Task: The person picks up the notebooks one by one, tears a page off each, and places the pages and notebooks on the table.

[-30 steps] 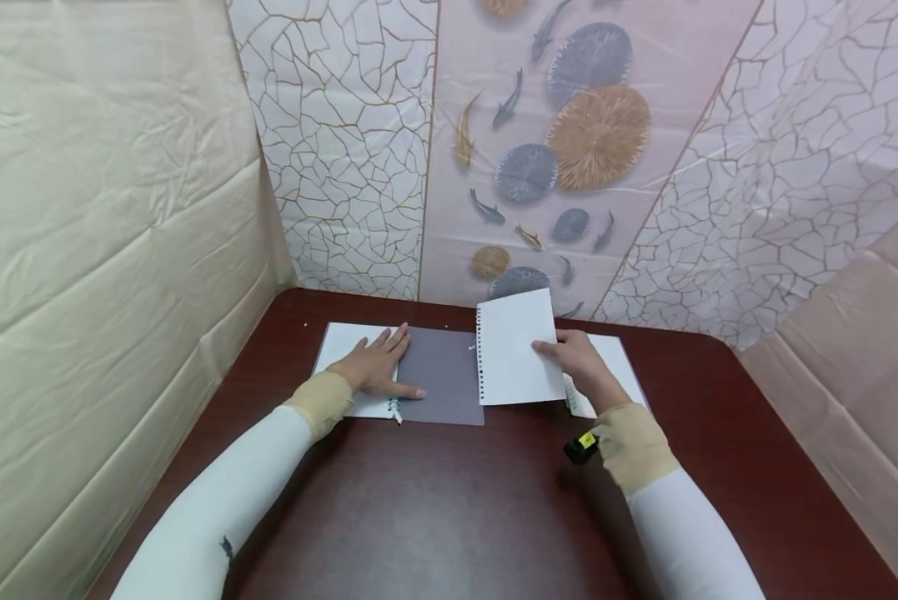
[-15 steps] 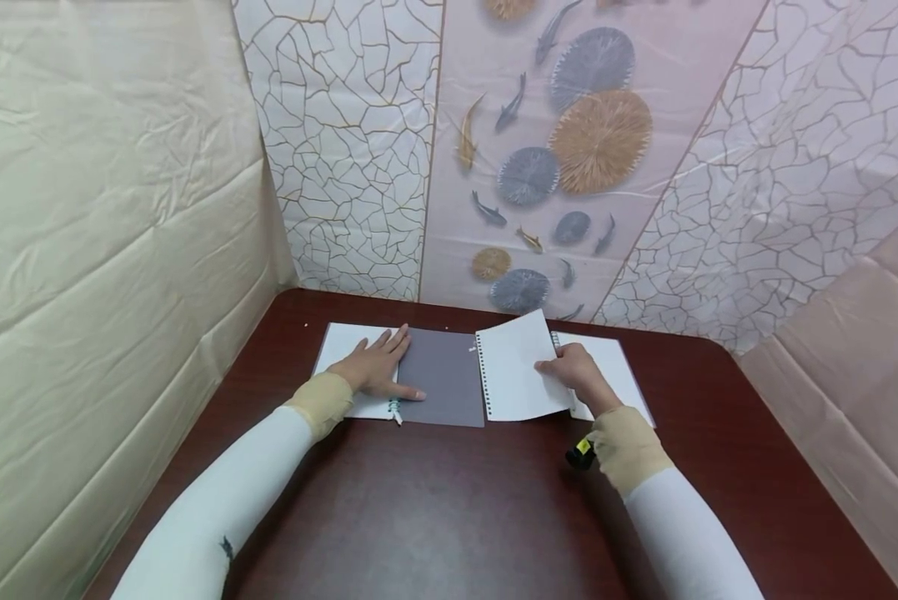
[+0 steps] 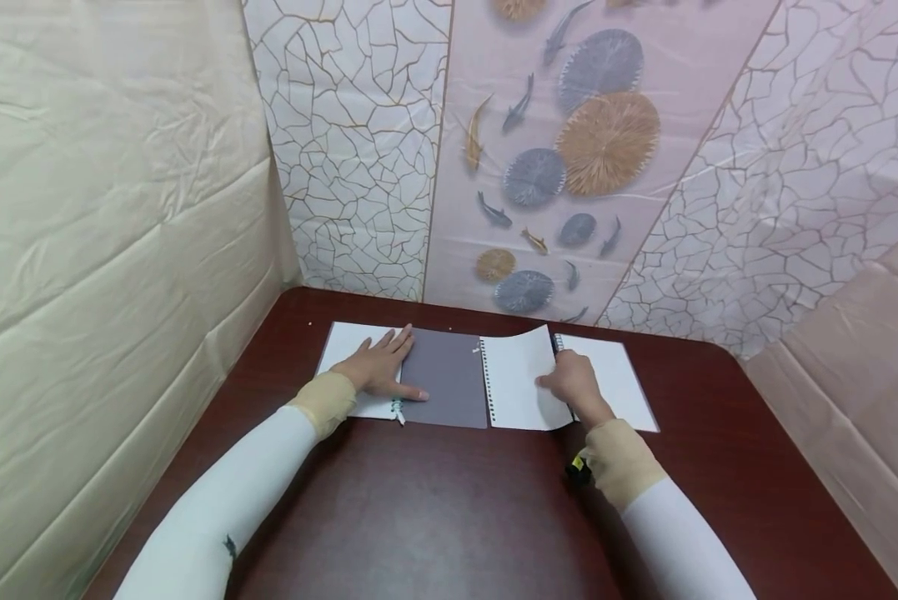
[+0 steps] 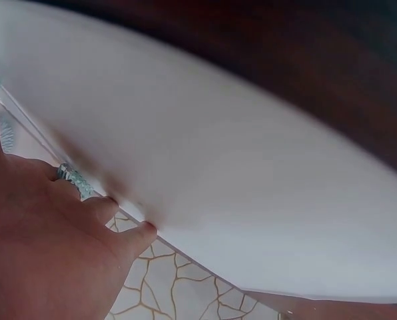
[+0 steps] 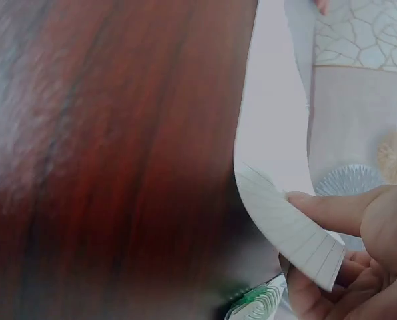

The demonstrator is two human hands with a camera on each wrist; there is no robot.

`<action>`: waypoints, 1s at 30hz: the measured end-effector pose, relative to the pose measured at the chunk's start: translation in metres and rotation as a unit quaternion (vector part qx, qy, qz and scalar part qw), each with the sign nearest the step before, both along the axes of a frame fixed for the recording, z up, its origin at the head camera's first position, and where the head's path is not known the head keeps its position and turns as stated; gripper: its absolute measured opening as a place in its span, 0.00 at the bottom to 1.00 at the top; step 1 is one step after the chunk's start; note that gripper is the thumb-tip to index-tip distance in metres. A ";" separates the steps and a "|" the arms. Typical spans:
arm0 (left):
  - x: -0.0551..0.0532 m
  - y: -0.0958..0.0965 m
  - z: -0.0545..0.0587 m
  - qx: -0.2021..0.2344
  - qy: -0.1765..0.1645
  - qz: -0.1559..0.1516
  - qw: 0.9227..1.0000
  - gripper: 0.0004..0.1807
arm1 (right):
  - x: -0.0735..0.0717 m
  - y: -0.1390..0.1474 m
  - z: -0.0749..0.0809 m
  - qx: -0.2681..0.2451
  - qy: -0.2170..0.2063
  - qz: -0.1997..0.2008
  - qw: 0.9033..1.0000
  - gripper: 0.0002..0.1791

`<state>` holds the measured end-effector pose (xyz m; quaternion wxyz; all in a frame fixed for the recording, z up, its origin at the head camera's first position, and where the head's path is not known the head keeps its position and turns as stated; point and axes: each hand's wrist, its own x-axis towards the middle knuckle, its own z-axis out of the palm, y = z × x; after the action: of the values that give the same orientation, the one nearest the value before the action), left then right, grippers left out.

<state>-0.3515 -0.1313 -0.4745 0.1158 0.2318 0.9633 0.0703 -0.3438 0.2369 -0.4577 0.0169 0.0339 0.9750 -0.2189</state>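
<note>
Head view: left hand (image 3: 377, 369), fingers spread nearly straight, flat across a white rectangular page (image 3: 343, 342) and gray cover (image 3: 444, 375); right hand (image 3: 574, 382) pinches a white hole-punched paper sheet (image 3: 512, 379), right of the gray cover. Left wrist: fingertips near pale-green coil binding (image 4: 74, 180). Right wrist: thumb above, fingers beneath the sheet's upcurled edge.
</note>
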 end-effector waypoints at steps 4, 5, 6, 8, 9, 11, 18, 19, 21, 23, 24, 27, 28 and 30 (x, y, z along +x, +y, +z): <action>0.000 0.003 0.001 -0.001 0.000 -0.002 1.000 0.71 | 0.002 0.002 0.002 0.046 -0.005 -0.006 0.999 0.36; 0.001 0.004 0.001 0.000 0.001 -0.002 1.000 0.71 | 0.002 0.003 0.003 0.058 -0.005 -0.009 0.998 0.38; 0.001 0.005 0.002 0.000 0.000 -0.001 1.000 0.70 | 0.001 0.004 0.003 0.073 -0.005 -0.011 0.997 0.39; 0.002 0.006 0.003 -0.001 -0.001 0.000 1.000 0.70 | 0.000 0.004 0.004 0.103 -0.002 -0.012 0.995 0.42; 0.002 0.006 0.004 0.000 -0.002 0.000 1.000 0.70 | 0.001 0.004 0.005 0.114 0.002 -0.009 0.993 0.42; 0.002 0.006 0.005 0.004 -0.005 0.000 1.000 0.70 | 0.004 -0.001 0.008 0.133 0.014 0.002 0.991 0.42; 0.000 -0.001 0.003 -0.015 -0.003 0.002 1.000 0.72 | 0.021 -0.054 0.028 0.129 0.089 0.157 0.975 0.42; -0.001 -0.002 0.002 -0.012 -0.003 0.001 1.000 0.72 | 0.023 -0.064 0.030 0.131 0.092 0.186 0.969 0.42; -0.002 -0.002 0.002 -0.007 -0.004 0.001 1.000 0.72 | 0.028 -0.081 0.030 0.138 0.085 0.234 0.959 0.45; -0.003 -0.002 0.001 -0.005 -0.005 0.001 1.000 0.72 | 0.031 -0.095 0.026 0.153 0.075 0.268 0.948 0.48; -0.003 -0.002 0.001 -0.005 -0.006 0.002 1.000 0.71 | 0.032 -0.101 0.023 0.158 0.069 0.278 0.945 0.49; -0.004 -0.001 0.001 -0.003 -0.009 -0.001 1.000 0.70 | 0.032 -0.112 0.011 0.176 0.052 0.294 0.938 0.51; -0.005 -0.001 0.002 0.000 -0.011 -0.003 1.000 0.69 | 0.032 -0.114 0.007 0.179 0.043 0.294 0.938 0.51; -0.006 0.000 0.002 0.009 -0.009 -0.008 1.000 0.66 | 0.032 -0.118 -0.001 0.186 0.029 0.294 0.937 0.51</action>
<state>-0.3571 -0.1318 -0.4723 0.1225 0.2401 0.9596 0.0801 -0.3118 0.1193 -0.4584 0.0458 -0.2577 0.9649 -0.0198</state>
